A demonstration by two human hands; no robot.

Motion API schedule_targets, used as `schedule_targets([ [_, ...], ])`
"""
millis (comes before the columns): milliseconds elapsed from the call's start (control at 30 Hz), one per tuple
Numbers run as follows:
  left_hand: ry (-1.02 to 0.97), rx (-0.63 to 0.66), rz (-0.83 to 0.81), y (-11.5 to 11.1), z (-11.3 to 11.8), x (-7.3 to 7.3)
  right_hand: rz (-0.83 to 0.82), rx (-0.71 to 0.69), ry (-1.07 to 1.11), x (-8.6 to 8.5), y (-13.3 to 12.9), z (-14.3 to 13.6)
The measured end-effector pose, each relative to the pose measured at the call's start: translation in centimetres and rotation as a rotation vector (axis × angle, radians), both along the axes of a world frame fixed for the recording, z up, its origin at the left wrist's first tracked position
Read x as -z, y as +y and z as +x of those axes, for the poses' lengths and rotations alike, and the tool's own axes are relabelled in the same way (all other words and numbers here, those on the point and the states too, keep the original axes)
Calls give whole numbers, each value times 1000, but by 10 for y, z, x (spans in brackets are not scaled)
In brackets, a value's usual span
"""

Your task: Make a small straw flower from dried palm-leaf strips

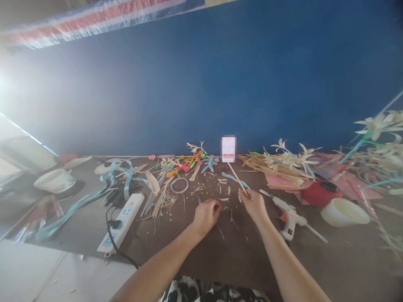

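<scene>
Near the middle of the dark table [195, 262], my left hand [207, 214] is closed and rests among scraps; a thin grey tool [199, 200] pokes out beside its fingers, and what the fingers grip is too small to make out. My right hand [253, 204] pinches the lower end of a thin pale stick [236, 176], which slants up and left. A white card-like rectangle [228, 149], partly blurred, stands at the stick's far end. Small pale shavings [224, 191] lie between and beyond the hands. A blue strip [234, 179] lies behind the stick.
At right are a white glue gun [291, 217], a cream bowl [345, 212], a red object [321, 193] and pale husk flowers [307, 155]. Leftward lie a power strip [122, 222] with a black cord, blue ribbon [72, 209] and a white bowl [55, 181]. A blue wall [201, 84] rises behind.
</scene>
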State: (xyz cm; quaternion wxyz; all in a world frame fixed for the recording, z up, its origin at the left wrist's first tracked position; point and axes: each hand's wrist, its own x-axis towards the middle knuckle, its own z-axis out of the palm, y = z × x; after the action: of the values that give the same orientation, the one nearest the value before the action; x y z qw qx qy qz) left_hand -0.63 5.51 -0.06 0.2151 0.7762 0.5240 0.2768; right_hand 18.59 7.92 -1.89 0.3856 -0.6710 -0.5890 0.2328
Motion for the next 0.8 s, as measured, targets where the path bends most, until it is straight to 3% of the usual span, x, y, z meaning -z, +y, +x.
schedule_targets([
  [167,83,-27,-15,13,12,4,-39,103,-174,-3,-3,14],
  [300,72,-52,-19,16,24,1,-38,196,-393,-17,3,35],
  [400,40,-82,-44,13,29,2,121,87,-515,-30,0,33],
  [467,13,-94,-72,10,31,3,191,-108,-487,-36,-8,20],
  [533,-10,-84,-96,7,32,3,104,-335,-423,-37,-19,4],
  [567,-15,-73,-105,5,32,3,43,-378,-409,-36,-24,-3],
  [667,18,-42,-94,-2,30,-1,-42,-373,-401,-28,-32,-12],
  [800,226,70,8,-21,15,-8,0,-225,-420,-23,-14,11],
])
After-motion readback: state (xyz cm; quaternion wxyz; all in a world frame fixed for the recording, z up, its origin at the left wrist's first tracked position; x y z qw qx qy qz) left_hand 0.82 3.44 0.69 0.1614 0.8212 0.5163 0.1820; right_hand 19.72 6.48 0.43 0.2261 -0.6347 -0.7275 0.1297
